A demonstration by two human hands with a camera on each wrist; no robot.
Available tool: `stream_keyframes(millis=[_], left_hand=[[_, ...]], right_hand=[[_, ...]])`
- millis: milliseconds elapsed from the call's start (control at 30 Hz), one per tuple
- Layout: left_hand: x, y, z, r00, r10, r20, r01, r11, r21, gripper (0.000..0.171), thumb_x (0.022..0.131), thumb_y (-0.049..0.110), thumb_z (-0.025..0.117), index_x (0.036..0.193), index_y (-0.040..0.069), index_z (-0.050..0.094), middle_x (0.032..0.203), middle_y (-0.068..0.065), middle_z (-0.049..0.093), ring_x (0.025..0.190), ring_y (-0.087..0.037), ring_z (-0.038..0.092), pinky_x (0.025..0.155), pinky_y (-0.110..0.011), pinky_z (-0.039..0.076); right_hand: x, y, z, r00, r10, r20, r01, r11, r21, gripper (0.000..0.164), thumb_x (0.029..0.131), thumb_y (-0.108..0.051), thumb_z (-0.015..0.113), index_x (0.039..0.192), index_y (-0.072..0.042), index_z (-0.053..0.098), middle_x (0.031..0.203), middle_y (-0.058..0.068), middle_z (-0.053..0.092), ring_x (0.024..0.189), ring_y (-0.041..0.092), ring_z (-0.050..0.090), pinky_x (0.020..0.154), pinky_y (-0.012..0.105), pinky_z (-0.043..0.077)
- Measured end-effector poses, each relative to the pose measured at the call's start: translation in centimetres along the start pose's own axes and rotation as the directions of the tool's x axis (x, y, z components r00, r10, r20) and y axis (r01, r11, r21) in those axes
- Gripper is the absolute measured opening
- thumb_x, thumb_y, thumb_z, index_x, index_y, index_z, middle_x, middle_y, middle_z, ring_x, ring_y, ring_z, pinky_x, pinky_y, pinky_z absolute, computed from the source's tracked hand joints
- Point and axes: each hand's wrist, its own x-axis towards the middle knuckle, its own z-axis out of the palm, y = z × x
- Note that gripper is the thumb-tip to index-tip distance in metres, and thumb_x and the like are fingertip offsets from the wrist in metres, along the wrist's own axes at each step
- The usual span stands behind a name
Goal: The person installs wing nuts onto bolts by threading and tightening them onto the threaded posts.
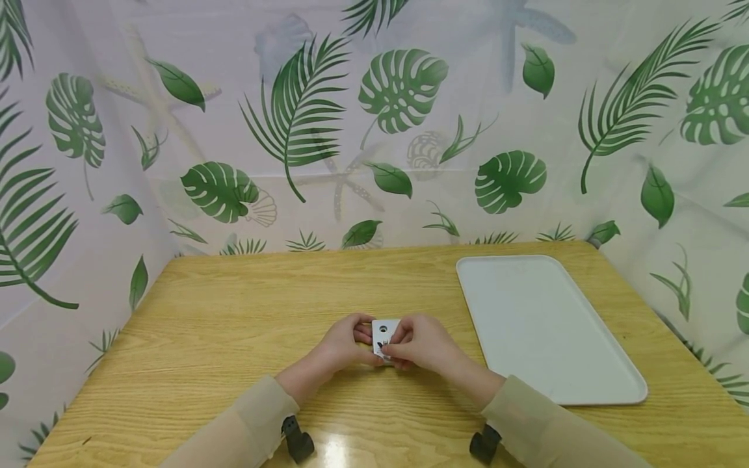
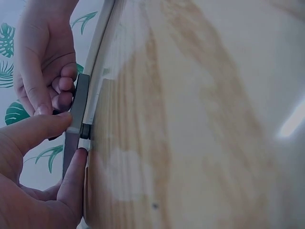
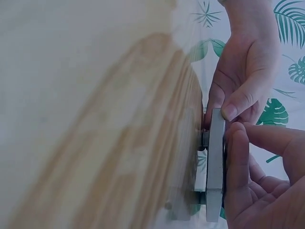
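Observation:
A small silver-white plate [image 1: 380, 324], roughly square with a round dark-rimmed hole, is held just above the wooden table. My left hand [image 1: 339, 341] grips it by its left side, thumb on the near edge and fingers at the far edge. Over the plate's face, my right hand [image 1: 426, 341] pinches with thumb and forefinger at a small dark part [image 1: 380, 345], mostly covered by the fingertips, so its kind is unclear. In the right wrist view, short dark posts [image 3: 203, 140] stick out from the plate's underside [image 3: 215, 167] toward the tabletop.
A white rectangular tray [image 1: 544, 325] lies on the right of the wooden table [image 1: 263, 299], close to the right forearm. Leaf-print cloth [image 1: 328, 130] hangs behind the table and along its sides. Dark wrist cameras [image 1: 298, 441] sit at both cuffs.

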Motion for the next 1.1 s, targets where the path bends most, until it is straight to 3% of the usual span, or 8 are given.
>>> stream_keyframes(millis=[167, 300, 533, 1100], left_hand=[[0.09, -0.06, 0.07, 1.0, 0.0, -0.007, 0.0, 1.0, 0.006, 0.078, 0.076, -0.007, 0.089, 0.145, -0.005, 0.055, 0.118, -0.014, 0.068, 0.104, -0.019, 0.066, 0.094, -0.033, 0.056], [0.05, 0.0, 0.05, 1.0, -0.006, -0.007, 0.006, 1.0, 0.012, 0.077, 0.076, -0.007, 0.09, 0.145, -0.004, 0.055, 0.118, -0.014, 0.068, 0.105, -0.02, 0.066, 0.094, -0.034, 0.056], [-0.03, -0.03, 0.01, 1.0, -0.019, 0.004, 0.019, 1.0, 0.022, 0.078, 0.076, -0.005, 0.09, 0.146, -0.003, 0.055, 0.12, -0.013, 0.068, 0.106, -0.019, 0.066, 0.095, -0.034, 0.056], [-0.05, 0.14, -0.05, 1.0, -0.012, 0.005, 0.012, 1.0, -0.005, 0.077, 0.076, -0.007, 0.089, 0.146, -0.005, 0.055, 0.121, -0.015, 0.068, 0.106, -0.021, 0.066, 0.093, -0.032, 0.056]], right_hand=[[-0.05, 0.3, -0.14, 1.0, -0.004, 0.009, 0.004, 1.0, 0.017, 0.017, 0.092, -0.008, 0.082, 0.083, -0.001, 0.07, 0.066, 0.004, 0.073, 0.057, 0.008, 0.067, 0.056, 0.024, 0.057], [0.02, 0.33, -0.07, 1.0, -0.02, 0.011, 0.02, 1.0, 0.022, 0.013, 0.09, -0.005, 0.082, 0.095, 0.0, 0.071, 0.07, 0.005, 0.074, 0.059, 0.008, 0.068, 0.057, 0.024, 0.056], [0.04, 0.3, 0.09, 0.997, -0.062, 0.042, 0.062, 0.998, 0.001, 0.027, 0.088, 0.001, 0.079, 0.115, 0.003, 0.074, 0.074, 0.006, 0.075, 0.062, 0.011, 0.067, 0.058, 0.024, 0.052], [0.29, -0.07, 0.26, 1.0, 0.002, -0.016, -0.002, 1.0, 0.018, 0.016, 0.088, -0.006, 0.085, 0.09, 0.002, 0.071, 0.073, 0.008, 0.075, 0.059, 0.01, 0.069, 0.058, 0.028, 0.061]])
